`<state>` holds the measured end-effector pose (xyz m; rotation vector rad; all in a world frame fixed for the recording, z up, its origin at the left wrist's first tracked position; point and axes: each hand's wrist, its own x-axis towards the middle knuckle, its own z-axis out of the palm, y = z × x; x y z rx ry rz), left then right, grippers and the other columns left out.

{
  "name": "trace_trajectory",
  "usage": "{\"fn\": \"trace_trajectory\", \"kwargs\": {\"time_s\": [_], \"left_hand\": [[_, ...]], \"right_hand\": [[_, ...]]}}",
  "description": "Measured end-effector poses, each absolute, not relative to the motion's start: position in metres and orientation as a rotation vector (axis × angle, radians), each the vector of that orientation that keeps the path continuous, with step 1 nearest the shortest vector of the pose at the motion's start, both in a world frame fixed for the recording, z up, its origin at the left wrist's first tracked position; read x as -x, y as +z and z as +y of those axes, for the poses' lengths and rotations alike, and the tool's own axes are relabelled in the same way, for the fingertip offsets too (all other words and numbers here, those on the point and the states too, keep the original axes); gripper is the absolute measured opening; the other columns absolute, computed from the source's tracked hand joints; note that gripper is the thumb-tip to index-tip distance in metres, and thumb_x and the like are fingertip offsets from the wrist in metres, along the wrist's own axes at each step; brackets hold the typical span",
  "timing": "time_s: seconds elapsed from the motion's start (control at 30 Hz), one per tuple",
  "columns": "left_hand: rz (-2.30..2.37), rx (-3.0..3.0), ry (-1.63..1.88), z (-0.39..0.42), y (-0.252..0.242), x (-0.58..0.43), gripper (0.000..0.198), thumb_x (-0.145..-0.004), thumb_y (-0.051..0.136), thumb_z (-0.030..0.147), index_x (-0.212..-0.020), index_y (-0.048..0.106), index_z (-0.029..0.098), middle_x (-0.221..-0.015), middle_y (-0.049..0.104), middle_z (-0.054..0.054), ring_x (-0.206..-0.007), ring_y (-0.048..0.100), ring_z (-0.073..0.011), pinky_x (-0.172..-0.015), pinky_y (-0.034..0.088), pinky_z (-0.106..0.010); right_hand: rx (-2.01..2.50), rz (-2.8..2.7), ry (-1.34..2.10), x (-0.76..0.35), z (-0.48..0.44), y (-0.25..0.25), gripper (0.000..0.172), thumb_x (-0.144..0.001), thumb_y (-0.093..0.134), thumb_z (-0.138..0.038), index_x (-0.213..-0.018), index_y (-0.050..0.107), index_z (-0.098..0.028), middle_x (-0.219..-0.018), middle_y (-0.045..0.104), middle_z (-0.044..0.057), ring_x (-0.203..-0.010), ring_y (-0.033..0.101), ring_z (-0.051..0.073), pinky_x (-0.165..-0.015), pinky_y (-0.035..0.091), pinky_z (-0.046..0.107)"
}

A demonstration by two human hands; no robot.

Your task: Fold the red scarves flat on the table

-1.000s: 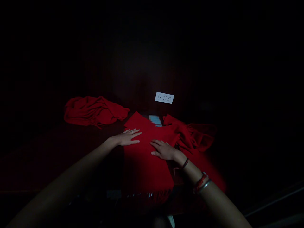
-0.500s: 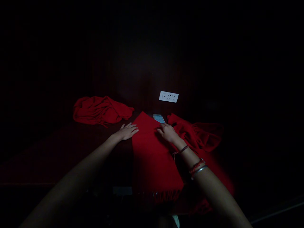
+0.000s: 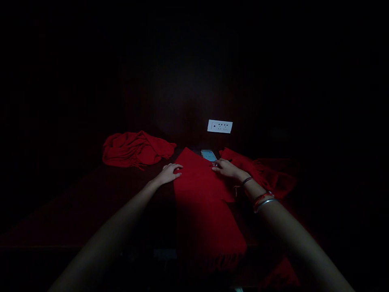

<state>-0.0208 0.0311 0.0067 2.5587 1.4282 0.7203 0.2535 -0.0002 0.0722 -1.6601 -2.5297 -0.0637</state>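
A red fringed scarf (image 3: 203, 211) lies lengthwise in front of me, its upper end pointed and its fringed end hanging over the table's near edge. On its left edge rests my left hand (image 3: 170, 173), fingers slightly bent and thumb apart, gripping nothing. My right hand (image 3: 228, 168) is at the scarf's upper right edge, fingers bent together on the cloth; the exact grip is hard to see in the dim light. Below that hand, a flap of red cloth sticks out to the right. Bracelets circle the right wrist.
A crumpled red scarf (image 3: 136, 150) lies at the back left. More bunched red cloth (image 3: 267, 174) is at the right. Behind the scarf's tip sits a phone-like lit screen (image 3: 208, 155). A white socket plate (image 3: 220, 126) is on the dark wall.
My right hand has shifted slightly right, its fingers now more bent, and a cloth flap shows beneath it. My left hand's fingers have drawn in. The whole view has shifted a little.
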Motion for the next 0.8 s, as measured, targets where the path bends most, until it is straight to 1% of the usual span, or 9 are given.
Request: {"fn": "trace_trajectory", "kwargs": {"time_s": [0.1, 0.17, 0.23, 0.3, 0.4, 0.5, 0.6, 0.7, 0.8], "left_hand": [[1.385, -2.437, 0.84, 0.038, 0.004, 0.023, 0.026, -0.075, 0.041, 0.033, -0.088, 0.057, 0.017, -0.096, 0.058, -0.003, -0.09, 0.051, -0.0161, -0.082, 0.038, -0.028], [1.422, -2.383, 0.84, 0.041, 0.002, 0.024, 0.024, -0.076, 0.04, 0.031, -0.086, 0.056, 0.017, -0.094, 0.057, -0.003, -0.088, 0.051, -0.016, -0.081, 0.039, -0.028], [1.546, -2.401, 0.777, 0.038, 0.002, 0.022, 0.023, -0.074, 0.041, 0.026, -0.09, 0.054, 0.017, -0.096, 0.055, -0.005, -0.093, 0.049, -0.0186, -0.082, 0.038, -0.032], [1.633, -2.501, 0.745, 0.03, 0.004, 0.018, 0.028, -0.073, 0.04, 0.02, -0.099, 0.051, 0.019, -0.104, 0.05, -0.007, -0.1, 0.044, -0.0215, -0.085, 0.035, -0.038], [1.495, -2.72, 0.789, 0.015, 0.011, 0.007, 0.038, -0.078, 0.035, 0.021, -0.115, 0.042, 0.021, -0.121, 0.038, -0.007, -0.114, 0.032, -0.0215, -0.095, 0.025, -0.039], [1.3, -2.79, 0.521, 0.005, 0.013, -0.001, 0.049, -0.082, 0.03, 0.042, -0.126, 0.03, 0.02, -0.135, 0.022, -0.008, -0.123, 0.016, -0.0233, -0.099, 0.017, -0.04], [1.288, -2.667, 0.132, 0.003, 0.009, -0.004, 0.067, -0.077, 0.025, 0.058, -0.131, 0.019, 0.019, -0.139, 0.012, -0.009, -0.126, 0.007, -0.0263, -0.098, 0.013, -0.046], [1.294, -2.622, 0.06, 0.006, 0.005, -0.002, 0.071, -0.076, 0.024, 0.062, -0.132, 0.015, 0.02, -0.139, 0.007, -0.008, -0.126, 0.002, -0.0257, -0.098, 0.011, -0.047], [1.296, -2.645, 0.102, 0.006, 0.006, 0.001, 0.069, -0.077, 0.022, 0.062, -0.132, 0.016, 0.021, -0.139, 0.009, -0.007, -0.126, 0.003, -0.0244, -0.098, 0.01, -0.046]], "right_hand": [[1.601, -2.547, 0.072, -0.261, -0.001, 0.08, 0.032, -0.085, 0.034, -0.031, -0.107, 0.052, -0.017, -0.102, 0.058, 0.006, -0.091, 0.053, 0.015, -0.077, 0.037, 0.021], [1.687, -2.559, 0.024, -0.264, -0.001, 0.082, 0.03, -0.082, 0.039, -0.026, -0.108, 0.052, -0.018, -0.1, 0.059, 0.006, -0.09, 0.053, 0.016, -0.077, 0.037, 0.023], [1.792, -2.504, -0.164, -0.262, -0.002, 0.078, 0.029, -0.081, 0.04, -0.022, -0.106, 0.052, -0.016, -0.101, 0.057, 0.01, -0.093, 0.05, 0.02, -0.079, 0.036, 0.028], [1.876, -2.391, -0.371, -0.254, -0.005, 0.071, 0.031, -0.081, 0.037, -0.02, -0.108, 0.051, -0.015, -0.107, 0.051, 0.014, -0.1, 0.045, 0.024, -0.083, 0.032, 0.036], [1.889, -2.279, -0.503, -0.235, -0.013, 0.053, 0.035, -0.083, 0.032, -0.023, -0.117, 0.043, -0.016, -0.12, 0.04, 0.015, -0.109, 0.034, 0.026, -0.09, 0.021, 0.046], [1.773, -2.384, -0.31, -0.22, -0.024, 0.032, 0.045, -0.084, 0.029, -0.04, -0.126, 0.032, -0.022, -0.131, 0.028, 0.01, -0.118, 0.023, 0.024, -0.094, 0.016, 0.047], [1.789, -2.491, 0.042, -0.219, -0.033, 0.016, 0.056, -0.082, 0.018, -0.054, -0.131, 0.021, -0.026, -0.137, 0.018, 0.006, -0.123, 0.015, 0.023, -0.095, 0.015, 0.047], [1.855, -2.476, 0.195, -0.227, -0.038, 0.009, 0.06, -0.081, 0.01, -0.056, -0.133, 0.013, -0.025, -0.14, 0.01, 0.004, -0.125, 0.01, 0.021, -0.098, 0.01, 0.046], [1.874, -2.478, 0.253, -0.232, -0.037, 0.011, 0.062, -0.081, 0.009, -0.057, -0.133, 0.009, -0.023, -0.14, 0.006, 0.004, -0.126, 0.007, 0.019, -0.099, 0.007, 0.046]]}}
